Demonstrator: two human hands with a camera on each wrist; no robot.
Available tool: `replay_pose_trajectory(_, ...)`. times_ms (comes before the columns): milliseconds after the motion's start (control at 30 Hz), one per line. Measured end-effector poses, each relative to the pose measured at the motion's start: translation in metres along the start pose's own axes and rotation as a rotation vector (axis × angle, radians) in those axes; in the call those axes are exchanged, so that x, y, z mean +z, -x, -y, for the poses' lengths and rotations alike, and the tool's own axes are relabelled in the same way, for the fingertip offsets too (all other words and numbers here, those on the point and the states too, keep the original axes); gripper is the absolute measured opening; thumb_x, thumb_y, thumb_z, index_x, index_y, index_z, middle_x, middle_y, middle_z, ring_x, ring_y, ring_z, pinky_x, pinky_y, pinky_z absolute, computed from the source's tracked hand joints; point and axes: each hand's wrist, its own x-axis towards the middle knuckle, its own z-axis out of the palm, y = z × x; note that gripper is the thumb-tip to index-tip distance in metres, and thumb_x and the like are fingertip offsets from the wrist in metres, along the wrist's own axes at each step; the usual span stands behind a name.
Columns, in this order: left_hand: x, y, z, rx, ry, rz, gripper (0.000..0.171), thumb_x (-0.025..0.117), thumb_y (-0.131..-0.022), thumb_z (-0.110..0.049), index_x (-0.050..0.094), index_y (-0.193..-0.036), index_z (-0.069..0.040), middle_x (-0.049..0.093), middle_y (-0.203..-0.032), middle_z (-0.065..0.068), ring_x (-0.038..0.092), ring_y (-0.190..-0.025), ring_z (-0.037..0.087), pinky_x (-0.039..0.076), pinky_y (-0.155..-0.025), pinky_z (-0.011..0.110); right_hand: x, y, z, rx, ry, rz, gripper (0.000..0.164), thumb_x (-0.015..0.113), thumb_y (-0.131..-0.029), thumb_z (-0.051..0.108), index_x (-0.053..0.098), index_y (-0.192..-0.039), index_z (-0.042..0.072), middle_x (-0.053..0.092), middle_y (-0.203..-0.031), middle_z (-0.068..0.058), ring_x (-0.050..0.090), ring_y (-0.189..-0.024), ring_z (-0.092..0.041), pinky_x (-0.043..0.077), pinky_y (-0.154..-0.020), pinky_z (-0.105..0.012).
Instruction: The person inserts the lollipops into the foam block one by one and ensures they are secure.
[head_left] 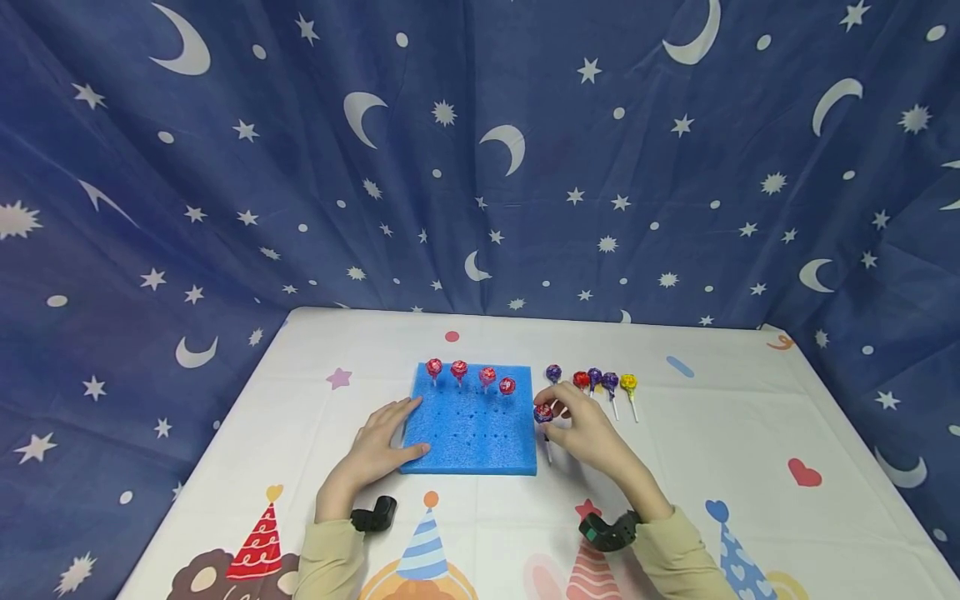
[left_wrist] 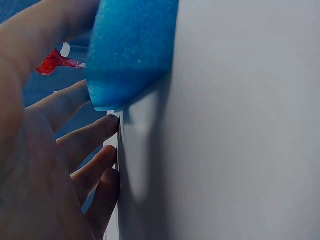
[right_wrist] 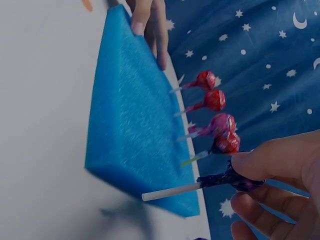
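Note:
A blue foam board [head_left: 465,454] with rows of small holes lies on the table. My left hand [head_left: 372,446] rests against its left edge, fingers extended and thumb on the top near the front corner. Just beyond the board's right edge, my right hand [head_left: 588,429] pinches a dark-wrapped lollipop [right_wrist: 215,181] by its head between thumb and fingers. Its white stick [right_wrist: 170,192] points down and free, close beside the foam in the right wrist view. Several red and pink lollipops [head_left: 459,369] stand upright in a row along the board's far side.
Right of the board, behind my right hand, lie a purple lollipop [head_left: 553,372], a red lollipop [head_left: 581,379], two more purple ones and a yellow lollipop [head_left: 628,382]. A white printed tablecloth [head_left: 720,433] covers the table. A dark blue curtain [head_left: 420,167] with moons and stars hangs behind.

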Motion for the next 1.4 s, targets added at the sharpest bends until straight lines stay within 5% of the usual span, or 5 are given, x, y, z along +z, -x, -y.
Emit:
replay_pose_trajectory(367,0.0,0.0,-0.001,-0.003,0.009,-0.001,0.078,0.066,-0.085,-0.045,0.032,-0.151,-0.021,0.029,-0.158,0.013,0.017,-0.147,0.04,0.015,-0.111,0.071,0.006,-0.01,0.017,-0.054,0.017,-0.018,0.031,0.075,-0.077,0.003,0.063,-0.105,0.012,0.062,-0.098,0.0,0.055,-0.086,-0.013,0.051,-0.077,-0.031)
replay_pose_trajectory(600,-0.001,0.001,-0.001,-0.002,0.008,-0.003,0.077,0.067,-0.086,-0.044,0.033,-0.151,-0.02,0.029,-0.158,0.013,0.017,-0.147,0.04,0.015,-0.111,0.071,0.014,-0.016,0.031,-0.078,-0.008,-0.011,0.031,0.076,-0.077,0.001,0.062,-0.104,0.011,0.061,-0.096,0.001,0.055,-0.085,-0.014,0.054,-0.078,-0.041)
replay_pose_trajectory(967,-0.001,0.0,0.0,-0.006,0.015,-0.006,0.077,0.067,-0.085,-0.045,0.033,-0.15,-0.021,0.029,-0.158,0.013,0.017,-0.147,0.04,0.016,-0.111,0.071,0.026,-0.029,0.05,-0.091,-0.045,0.016,0.029,0.074,-0.08,0.002,0.06,-0.103,0.012,0.058,-0.097,0.001,0.055,-0.087,-0.019,0.05,-0.077,-0.027)
replay_pose_trajectory(1400,-0.002,0.0,-0.001,-0.015,0.011,-0.003,0.077,0.067,-0.085,-0.045,0.034,-0.15,-0.021,0.03,-0.158,0.013,0.018,-0.147,0.041,0.016,-0.11,0.072,0.049,-0.049,0.065,-0.133,-0.095,0.027,0.031,0.075,-0.079,0.001,0.057,-0.1,0.013,0.056,-0.095,-0.003,0.057,-0.088,-0.029,0.053,-0.077,-0.042)
